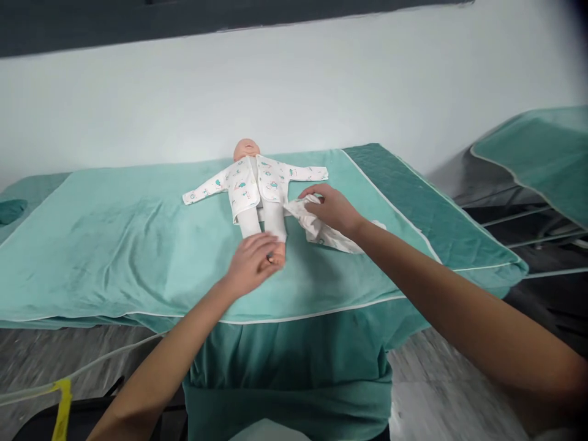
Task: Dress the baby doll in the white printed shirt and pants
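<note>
A baby doll (255,184) lies on its back on a teal mat (114,245), head towards the wall, arms spread. It wears a white printed top, open at the front, and white legs show below. My left hand (250,263) is closed around the doll's feet. My right hand (331,208) grips a white printed cloth (321,231), seemingly small trousers, lying just right of the doll's legs.
The mat covers a long low table against a white wall, and its teal cover hangs down at the front (294,361). A second teal-covered surface (542,153) stands at the right. The floor is grey. A yellow strap (62,407) shows at lower left.
</note>
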### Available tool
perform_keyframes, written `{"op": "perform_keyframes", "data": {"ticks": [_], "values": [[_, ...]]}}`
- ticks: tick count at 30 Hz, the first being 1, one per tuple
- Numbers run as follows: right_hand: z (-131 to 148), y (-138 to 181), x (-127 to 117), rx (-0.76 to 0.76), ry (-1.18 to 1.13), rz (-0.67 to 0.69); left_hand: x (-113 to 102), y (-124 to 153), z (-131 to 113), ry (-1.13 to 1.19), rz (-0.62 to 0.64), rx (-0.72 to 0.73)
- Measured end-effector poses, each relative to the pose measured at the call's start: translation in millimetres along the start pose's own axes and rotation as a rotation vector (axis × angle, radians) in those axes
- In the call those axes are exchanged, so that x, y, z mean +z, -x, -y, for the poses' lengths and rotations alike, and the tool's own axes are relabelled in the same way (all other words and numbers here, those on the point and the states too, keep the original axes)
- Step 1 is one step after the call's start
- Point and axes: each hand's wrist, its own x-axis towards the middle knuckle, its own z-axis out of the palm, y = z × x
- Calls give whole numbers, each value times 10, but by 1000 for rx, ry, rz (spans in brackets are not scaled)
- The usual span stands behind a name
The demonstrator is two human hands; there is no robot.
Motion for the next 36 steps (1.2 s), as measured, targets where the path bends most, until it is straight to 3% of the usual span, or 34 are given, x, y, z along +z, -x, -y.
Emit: {"op": "perform_keyframes", "data": {"ticks": [3, 8, 13, 15, 18, 20, 22, 25, 27, 31, 36], "values": [[349, 22, 28, -28, -232, -34, 130, -38, -161, -135, 155, 89], [847, 88, -32, -147, -477, 89, 244, -208, -51, -288, 236, 188], [1090, 190, -34, -257, -448, 228, 161, -228, -17, -103, 225, 72], [1089, 215, -19, -247, -437, 293, 48, -173, 8, 82, 129, -111], [1057, 229, 8, -267, -398, 387, -219, -121, 85, 262, -182, -426], [1059, 221, 37, -332, -336, 458, -429, -143, 121, 252, -341, -461], [1099, 198, 78, -442, -240, 512, -628, -210, 118, 157, -349, -367], [1209, 135, 134, -608, -26, 437, -862, -355, 66, 35, -198, -246], [1292, 81, 136, -639, 126, 332, -976, -457, 50, 72, -160, -288], [1438, -1, 10, -592, 183, 208, -1182, -644, 133, 347, -348, -429], [1580, 20, -151, -554, 4, 55, -1423, -822, 129, 614, -523, -405]]}}
